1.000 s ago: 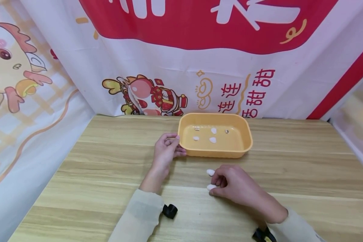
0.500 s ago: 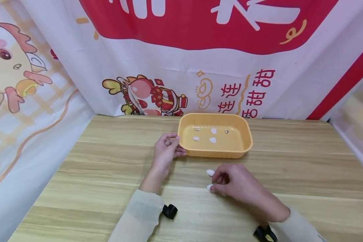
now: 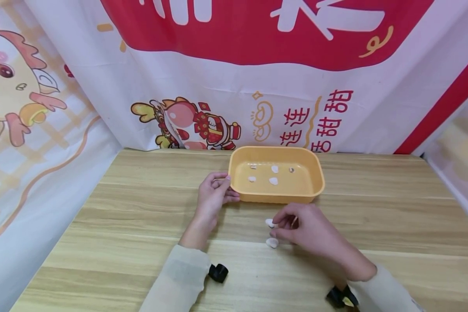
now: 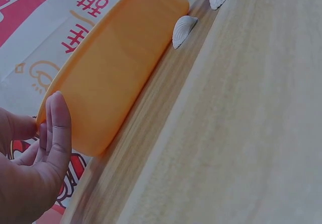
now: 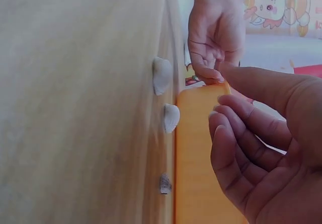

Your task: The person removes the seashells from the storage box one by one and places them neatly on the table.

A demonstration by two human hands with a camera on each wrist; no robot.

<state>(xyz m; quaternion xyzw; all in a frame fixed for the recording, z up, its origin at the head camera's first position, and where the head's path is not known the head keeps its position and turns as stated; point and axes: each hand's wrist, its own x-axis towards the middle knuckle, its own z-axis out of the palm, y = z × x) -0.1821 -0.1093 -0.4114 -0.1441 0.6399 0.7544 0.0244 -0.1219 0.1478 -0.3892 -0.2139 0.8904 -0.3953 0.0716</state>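
My left hand (image 3: 212, 190) pinches the left end of a yellow plastic basin (image 3: 239, 186), thumb at the rim and fingers against the outer wall (image 4: 118, 68). Inside the basin lie several small shells (image 3: 273, 181), some white, some darker. Two white ridged seashells lie on the table in front of it: a nearer shell (image 3: 272, 243) and a farther shell (image 3: 270, 223). My right hand (image 3: 306, 227) hovers beside them, fingers loosely curled, with nothing between thumb and fingertips. In the right wrist view a small grey striped shell (image 5: 165, 183) also shows; my right hand hides it in the head view.
The wood-grain table (image 3: 140, 242) runs back to a printed white and red cloth (image 3: 218, 73) hanging behind the basin. More printed cloth (image 3: 35, 112) hangs along the left side. A black strap device (image 3: 218, 273) sits at the left wrist.
My right hand has come off the nearer white shell and risen slightly away from it, leaving the shell on the table. The left hand and the basin stay in place.
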